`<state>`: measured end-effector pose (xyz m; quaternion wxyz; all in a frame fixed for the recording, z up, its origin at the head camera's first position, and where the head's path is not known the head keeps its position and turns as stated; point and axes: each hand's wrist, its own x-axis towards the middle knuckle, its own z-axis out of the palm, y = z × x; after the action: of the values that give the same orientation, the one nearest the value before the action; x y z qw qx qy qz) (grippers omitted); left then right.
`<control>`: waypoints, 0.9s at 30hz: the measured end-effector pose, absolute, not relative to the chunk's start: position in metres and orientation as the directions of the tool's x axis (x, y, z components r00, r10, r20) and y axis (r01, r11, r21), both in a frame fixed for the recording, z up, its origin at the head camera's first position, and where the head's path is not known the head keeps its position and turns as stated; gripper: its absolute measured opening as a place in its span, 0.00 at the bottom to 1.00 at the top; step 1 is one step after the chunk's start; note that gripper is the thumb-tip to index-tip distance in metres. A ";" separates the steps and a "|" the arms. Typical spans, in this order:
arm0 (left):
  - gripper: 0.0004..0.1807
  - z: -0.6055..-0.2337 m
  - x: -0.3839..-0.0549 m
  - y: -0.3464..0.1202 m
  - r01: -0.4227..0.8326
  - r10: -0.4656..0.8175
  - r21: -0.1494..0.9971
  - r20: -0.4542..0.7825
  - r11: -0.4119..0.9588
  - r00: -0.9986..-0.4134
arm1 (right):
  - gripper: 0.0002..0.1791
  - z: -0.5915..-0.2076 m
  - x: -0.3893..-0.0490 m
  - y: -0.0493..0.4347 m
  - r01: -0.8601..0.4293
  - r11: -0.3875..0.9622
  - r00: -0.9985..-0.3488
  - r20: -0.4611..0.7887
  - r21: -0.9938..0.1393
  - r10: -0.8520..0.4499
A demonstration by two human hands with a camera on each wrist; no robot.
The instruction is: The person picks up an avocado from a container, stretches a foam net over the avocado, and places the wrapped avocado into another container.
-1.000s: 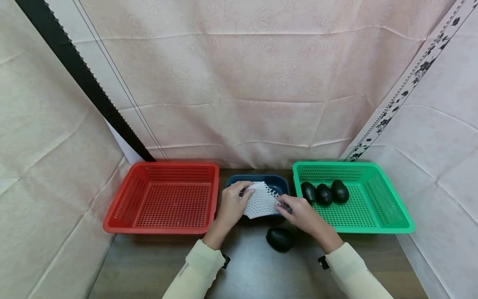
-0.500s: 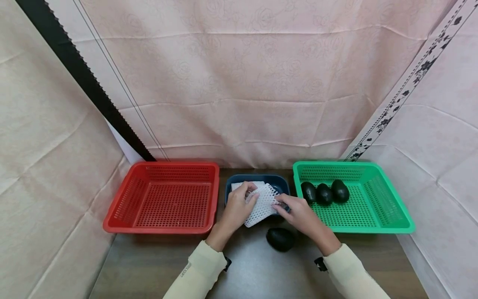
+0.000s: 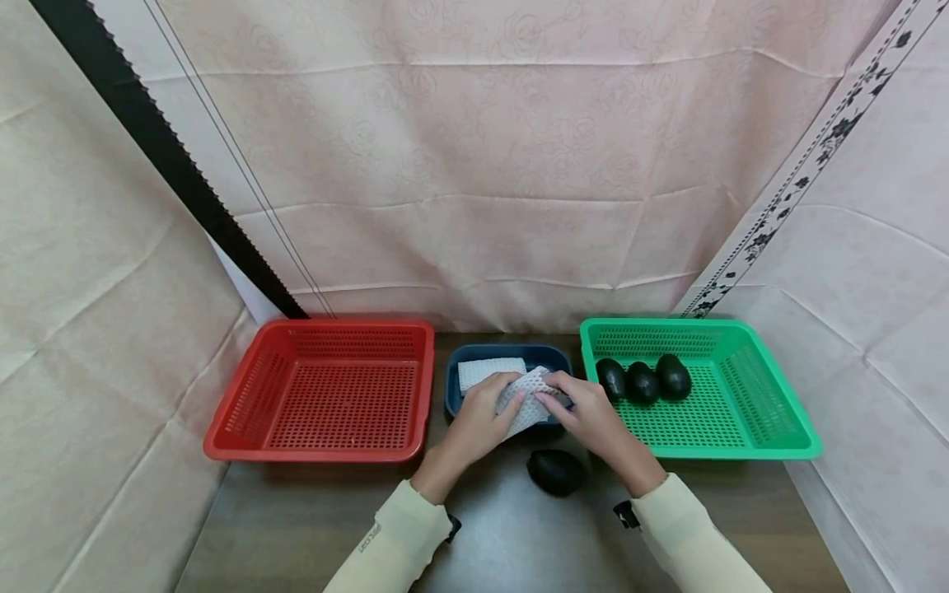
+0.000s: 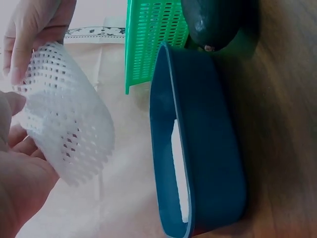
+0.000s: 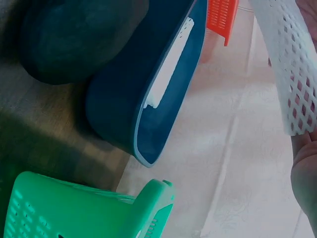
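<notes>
Both hands hold a white foam fruit net (image 3: 528, 409) between them, just over the front of the dark blue container (image 3: 549, 356). My left hand (image 3: 474, 424) grips the net's left side, thumb toward me. On the other side my right hand (image 3: 593, 412) pinches its right edge. In the left wrist view the foam net (image 4: 69, 114) is flattened, with its mesh holes showing. Another white foam net (image 3: 491, 371) lies inside the blue container. A dark avocado (image 3: 556, 473) rests on the table in front of the container, below the hands.
A red basket (image 3: 319, 455) stands to the left. To the right is a green basket (image 3: 741, 455) with three dark avocados (image 3: 642, 384) at its left side. Fabric curtains (image 3: 519, 165) enclose the back and both sides of the table (image 3: 504, 543).
The foam net has turned and moved slightly between the hands. The right hand has come in to the left, closer to the left hand. The avocado on the table stays put.
</notes>
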<state>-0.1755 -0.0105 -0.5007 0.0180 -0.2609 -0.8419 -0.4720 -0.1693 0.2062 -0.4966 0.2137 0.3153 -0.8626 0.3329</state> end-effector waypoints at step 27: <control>0.11 -0.515 -0.182 -0.024 0.366 0.187 0.829 0.315 0.422 -0.931 | 0.10 -0.513 -0.161 0.215 -0.601 0.635 -0.794 0.457 -0.486 -0.402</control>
<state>-0.1820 -0.0237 -0.5145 0.0872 -0.1647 -0.8388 -0.5116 -0.1605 0.2154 -0.5126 0.1549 0.2814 -0.8908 0.3215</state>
